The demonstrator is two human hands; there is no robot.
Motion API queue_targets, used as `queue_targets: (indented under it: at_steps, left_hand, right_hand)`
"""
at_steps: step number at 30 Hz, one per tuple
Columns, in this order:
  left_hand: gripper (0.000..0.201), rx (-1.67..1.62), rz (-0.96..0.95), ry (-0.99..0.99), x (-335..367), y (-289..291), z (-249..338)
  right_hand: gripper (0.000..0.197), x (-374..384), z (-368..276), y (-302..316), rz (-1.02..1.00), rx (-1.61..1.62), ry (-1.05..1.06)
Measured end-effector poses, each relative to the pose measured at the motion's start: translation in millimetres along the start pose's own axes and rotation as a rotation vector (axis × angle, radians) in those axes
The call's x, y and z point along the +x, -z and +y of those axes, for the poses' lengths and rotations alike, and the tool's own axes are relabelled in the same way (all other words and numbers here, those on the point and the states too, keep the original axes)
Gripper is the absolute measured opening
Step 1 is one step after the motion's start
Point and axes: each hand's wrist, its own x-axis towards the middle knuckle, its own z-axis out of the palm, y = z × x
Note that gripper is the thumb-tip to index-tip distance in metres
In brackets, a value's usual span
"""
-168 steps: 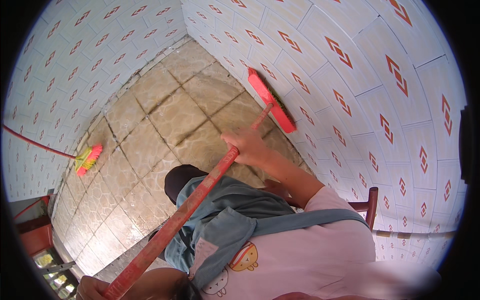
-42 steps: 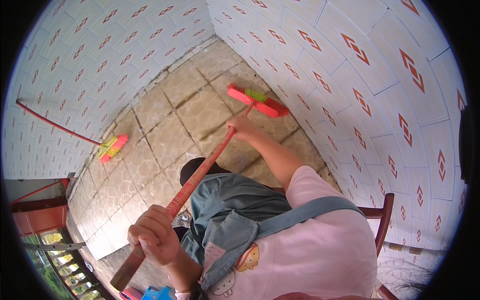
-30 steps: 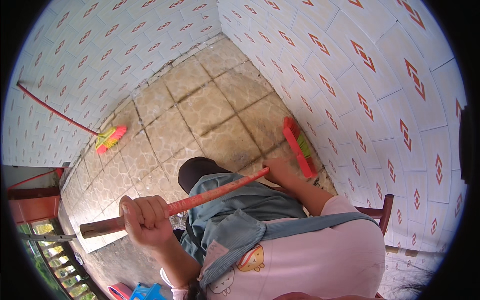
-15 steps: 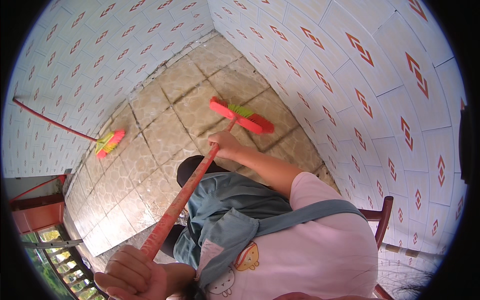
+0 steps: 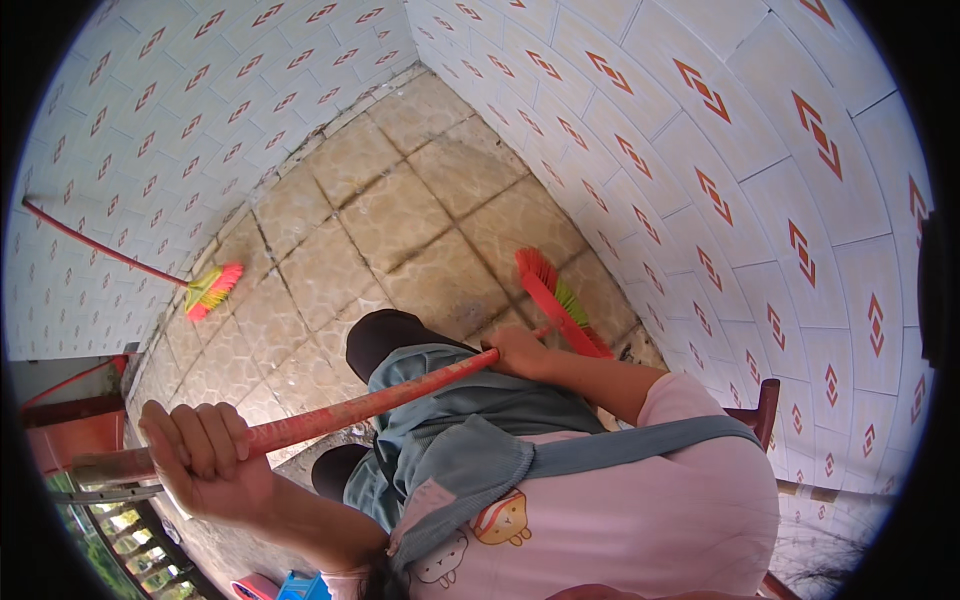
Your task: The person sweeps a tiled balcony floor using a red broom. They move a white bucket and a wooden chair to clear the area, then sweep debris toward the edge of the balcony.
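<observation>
Spare broom [image 5: 210, 290]: propped at the left wall [image 5: 150, 150], seemingly parked!
Left hand [image 5: 208, 468]: fingers wrapped round the red handle [image 5: 370, 405] near its end, likely for leverage!
Right hand [image 5: 517, 350]: closed around it lower down, presumably steering!
Broom head [image 5: 552, 305]: near the right wall [image 5: 700, 200]!

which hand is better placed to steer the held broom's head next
Probably the right hand: it grips the red handle close to the broom head, while the left hand holds near the handle's opposite end.
</observation>
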Motion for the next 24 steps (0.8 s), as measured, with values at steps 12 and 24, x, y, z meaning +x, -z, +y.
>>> queue_targets:
  at_steps: [12,24]
  left_hand:
    - [0.032,0.176,-0.253,-0.332,-46,-40,23]
    - [0.032,0.186,-0.123,-0.227,2,-52,10]
  right_hand:
    - [0.01,123,-38,12,0.208,0.144,0.422]
    - [0.01,60,-10,8,0.125,0.199,0.294]
